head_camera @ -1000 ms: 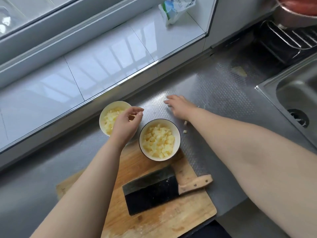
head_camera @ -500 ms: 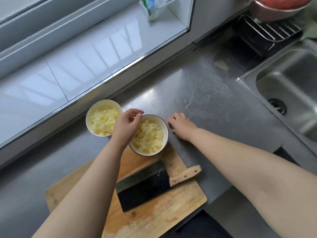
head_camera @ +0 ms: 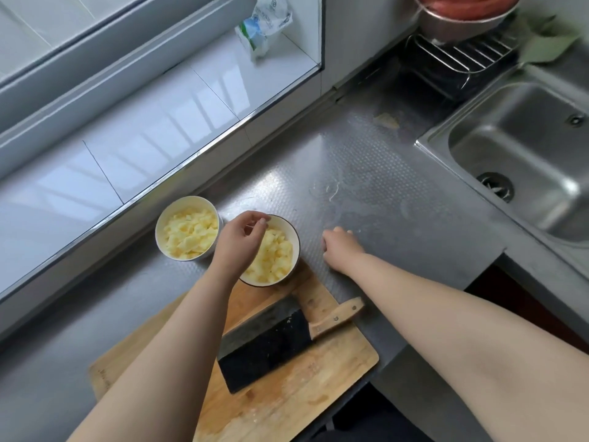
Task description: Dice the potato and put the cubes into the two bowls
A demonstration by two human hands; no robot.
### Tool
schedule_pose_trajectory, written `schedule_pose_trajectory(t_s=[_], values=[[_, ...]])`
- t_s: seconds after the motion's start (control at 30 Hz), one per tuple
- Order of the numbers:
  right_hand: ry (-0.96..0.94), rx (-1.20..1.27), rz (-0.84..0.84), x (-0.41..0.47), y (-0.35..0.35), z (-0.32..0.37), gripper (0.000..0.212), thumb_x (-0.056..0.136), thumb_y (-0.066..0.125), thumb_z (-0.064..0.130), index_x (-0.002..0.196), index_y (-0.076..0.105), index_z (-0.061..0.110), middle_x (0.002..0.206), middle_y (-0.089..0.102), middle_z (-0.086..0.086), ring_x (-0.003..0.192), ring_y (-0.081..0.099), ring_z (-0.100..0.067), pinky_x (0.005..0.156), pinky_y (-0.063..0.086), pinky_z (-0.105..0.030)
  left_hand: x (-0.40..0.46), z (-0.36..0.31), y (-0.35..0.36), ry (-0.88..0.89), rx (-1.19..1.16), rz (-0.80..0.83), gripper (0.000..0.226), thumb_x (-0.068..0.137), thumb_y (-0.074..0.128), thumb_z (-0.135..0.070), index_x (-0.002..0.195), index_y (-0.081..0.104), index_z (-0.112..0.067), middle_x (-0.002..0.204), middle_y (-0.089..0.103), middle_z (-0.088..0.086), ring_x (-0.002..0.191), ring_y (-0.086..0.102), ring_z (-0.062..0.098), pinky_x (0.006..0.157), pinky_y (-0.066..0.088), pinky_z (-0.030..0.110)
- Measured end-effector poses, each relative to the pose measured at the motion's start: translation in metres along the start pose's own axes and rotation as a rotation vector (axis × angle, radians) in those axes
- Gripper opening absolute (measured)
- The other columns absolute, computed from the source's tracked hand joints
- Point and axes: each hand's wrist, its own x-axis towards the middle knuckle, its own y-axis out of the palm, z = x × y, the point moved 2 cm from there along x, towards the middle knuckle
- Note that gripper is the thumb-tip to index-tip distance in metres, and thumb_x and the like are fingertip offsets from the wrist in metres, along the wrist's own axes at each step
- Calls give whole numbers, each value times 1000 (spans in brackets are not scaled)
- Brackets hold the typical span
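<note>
Potato cubes [head_camera: 191, 233]: pale yellow, irregular, heaped in both bowls | your left hand [head_camera: 239, 242]: fingertips pinched over right bowl [head_camera: 293, 239] | your right hand [head_camera: 341, 248]: curled on counter [head_camera: 398, 199], grip unclear

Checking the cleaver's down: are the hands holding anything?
Cleaver lies unheld on the board. Whether left hand or right hand holds potato bits cannot be told.

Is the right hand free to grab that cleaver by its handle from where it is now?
Probably yes. The right hand rests on the steel counter, seemingly holding nothing. The cleaver lies flat on the cutting board with its wooden handle pointing toward that side, and nothing lies between them.
</note>
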Motion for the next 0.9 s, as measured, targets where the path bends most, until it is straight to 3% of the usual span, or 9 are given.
schedule_pose_trajectory(t_s=[0.07,0.13,0.23,0.33,0.5,0.63,0.77,0.87,0.9], values=[[136,434,-58,-5,-10,-8,16,82,60,4,75,56,17,92,62,-9,86,60,-26,74,45,-29,-2,-5,6,11,-18,6,13,96,55,-24,98,68,-25,95,70,-7,94,65,14,76,52,29],[274,1080,-81,-15,-22,-15,25,84,55,-7,70,52,14,71,54,-7,62,51,-18,56,45,-24,-3,-16,15,28,-33,24,14,96,54,-23,96,68,-28,97,70,-9,95,65,13,81,52,29],[438,1825,-169,-39,-39,-36,24,88,48,-13,76,53,6,73,48,-8,63,46,-14,47,45,-18,-6,-33,31,63,-33,71,16,96,54,-23,96,68,-29,96,70,-10,94,65,11,84,52,31],[574,2156,-294,-66,-44,-68,21,91,49,-8,77,55,6,76,49,-8,65,46,-13,47,49,-17,-8,-46,49,78,-43,122,15,96,54,-23,101,69,-23,96,70,-6,93,65,11,87,52,32],[647,2332,-679,-121,-79,-154,19,93,50,-3,78,55,9,75,51,-4,63,49,-11,42,48,-16,-14,-64,78,134,-30,215,13,96,56,-21,94,67,-28,95,69,0,93,65,22,86,53,39],[690,2274,-1133,-184,-141,-239,13,91,58,7,82,56,14,82,57,3,69,56,-6,46,50,-15,-26,-73,95,180,-7,258,14,96,56,-22,93,66,-31,94,71,-2,92,66,20,90,52,40],[799,2144,-1472,-221,-170,-260,9,92,57,15,86,52,19,92,51,7,76,52,-6,50,44,-11,-37,-82,103,218,-8,292,13,97,54,-19,99,67,-22,95,69,1,91,66,21,86,52,35],[839,2125,-1547,-222,-160,-252,9,91,53,11,97,55,16,104,53,4,72,48,-6,52,43,-10,-41,-86,103,224,-13,308,14,97,53,-18,99,67,-20,93,69,-1,89,66,20,82,51,33],[803,2167,-1541,-219,-154,-245,8,90,52,8,92,53,15,101,52,2,71,48,-6,53,44,-10,-44,-88,102,234,-13,312,14,97,53,-17,99,67,-21,92,68,-3,89,65,20,82,51,33]])
